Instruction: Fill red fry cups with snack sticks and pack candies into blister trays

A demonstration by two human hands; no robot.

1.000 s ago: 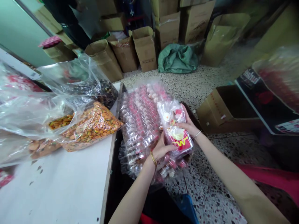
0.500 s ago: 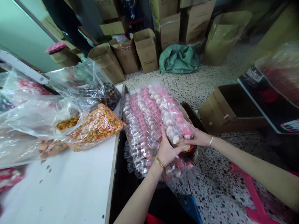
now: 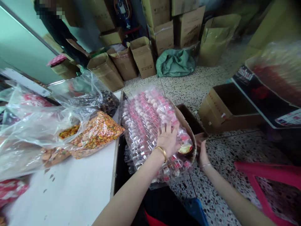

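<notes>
The heap of clear packets [image 3: 142, 121], rows of pink and white sweets by the look of them, lies right in front of the seated-looking worker and is the landmark for everything I see here. The worker's left hand [image 3: 167, 138], gold bangle at the wrist, rests flat on the heap's right part, palm down, fingers spread and gripping nothing. The right hand [image 3: 202, 152] is just beyond the heap's right edge, thumb up, at the outer side of the brown carton [image 3: 193, 138] whose rim curves along there; its fingers are partly hidden, so I can't tell whether they grip the cardboard.

Left of the heap stands a white table [image 3: 77, 185], bearing a bag of orange biscuits [image 3: 96, 135] whose tip comes near the packets, and behind it a bag of dark pieces [image 3: 109, 102]. Beyond the heap, a green sack [image 3: 175, 62] slumps on the speckled floor [image 3: 143, 82]. Well to its right are an open box [image 3: 215, 108] and, nearer the worker, a pink plastic stool [image 3: 257, 185]. Far behind, to the left, another person [image 3: 62, 36] stands in dark clothes.
</notes>
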